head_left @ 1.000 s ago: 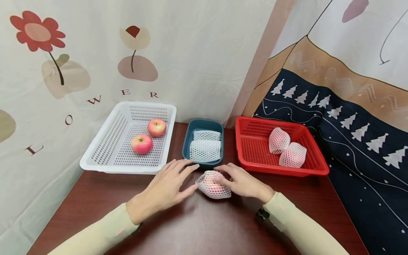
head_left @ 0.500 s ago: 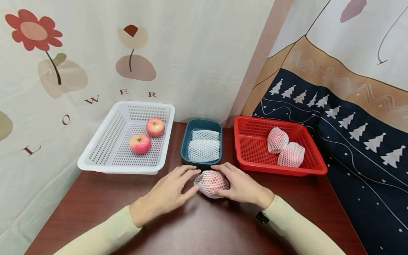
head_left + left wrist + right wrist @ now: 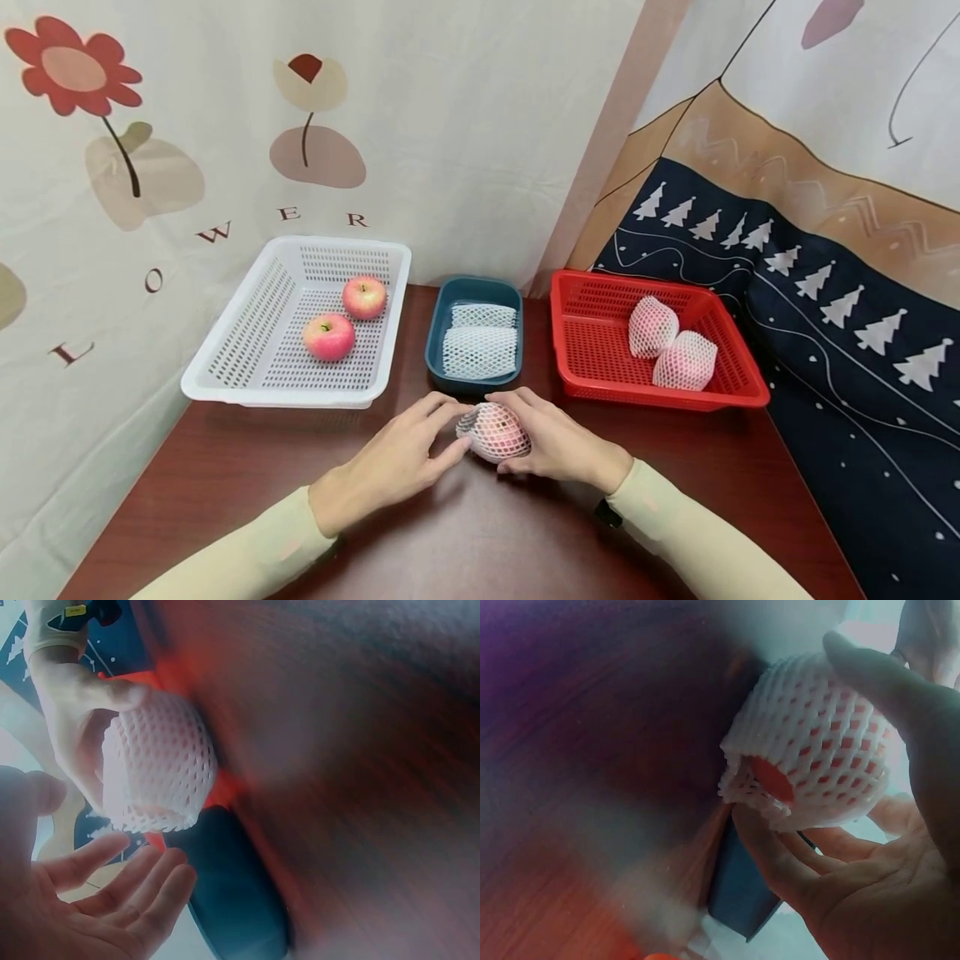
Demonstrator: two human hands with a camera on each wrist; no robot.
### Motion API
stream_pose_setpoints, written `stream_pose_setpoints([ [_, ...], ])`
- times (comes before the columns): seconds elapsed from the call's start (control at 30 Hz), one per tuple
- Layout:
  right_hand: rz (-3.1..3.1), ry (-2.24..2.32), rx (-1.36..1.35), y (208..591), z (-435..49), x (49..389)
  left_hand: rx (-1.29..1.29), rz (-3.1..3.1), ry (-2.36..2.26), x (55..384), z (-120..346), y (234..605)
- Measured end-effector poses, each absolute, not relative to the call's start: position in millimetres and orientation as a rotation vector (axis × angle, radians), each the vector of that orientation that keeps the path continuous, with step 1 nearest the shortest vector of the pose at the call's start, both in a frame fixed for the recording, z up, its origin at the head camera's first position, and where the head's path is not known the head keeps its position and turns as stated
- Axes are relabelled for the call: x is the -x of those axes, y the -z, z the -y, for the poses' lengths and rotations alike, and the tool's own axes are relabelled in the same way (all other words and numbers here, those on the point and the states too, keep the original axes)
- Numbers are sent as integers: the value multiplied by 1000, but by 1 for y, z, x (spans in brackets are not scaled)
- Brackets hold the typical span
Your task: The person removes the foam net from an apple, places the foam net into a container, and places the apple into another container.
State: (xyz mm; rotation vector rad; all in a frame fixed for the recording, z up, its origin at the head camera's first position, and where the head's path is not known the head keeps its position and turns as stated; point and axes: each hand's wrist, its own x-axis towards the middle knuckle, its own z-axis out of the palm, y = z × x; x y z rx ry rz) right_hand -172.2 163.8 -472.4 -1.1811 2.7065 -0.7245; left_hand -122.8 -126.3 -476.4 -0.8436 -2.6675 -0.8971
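Note:
An apple in a white foam net (image 3: 495, 435) sits on the table just in front of the teal tray. My right hand (image 3: 566, 443) grips its right side, thumb at the near side and fingers at the far side. In the right wrist view red skin shows through the mesh of the netted apple (image 3: 817, 742) and at the net's open end. My left hand (image 3: 397, 454) is at the apple's left, fingers spread and loosely bent. The left wrist view has the fingers of this left hand (image 3: 112, 904) apart from the netted apple (image 3: 161, 761), holding nothing.
A white basket (image 3: 217, 392) with two bare apples (image 3: 330, 337) stands at the left. The teal tray (image 3: 435, 350) in the middle holds white foam nets (image 3: 480, 352). At the right, a red basket (image 3: 592, 342) contains two netted apples (image 3: 684, 361). Printed curtains hang behind.
My right hand has closed in around the netted apple, its thumb moving to the near side. The left hand has drawn slightly back toward me and stays beside the apple.

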Motion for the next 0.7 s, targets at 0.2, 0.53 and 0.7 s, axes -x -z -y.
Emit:
stream_pose_setpoints([
  [0.2,-2722,756,1180,476,-163,174,857,2626,1007,125,123,478],
  [0.53,-2730,827,1161,468,-163,174,935,2409,1030,132,116,480],
  [0.7,-2720,861,1175,465,-162,172,977,2307,1021,137,115,480],
])
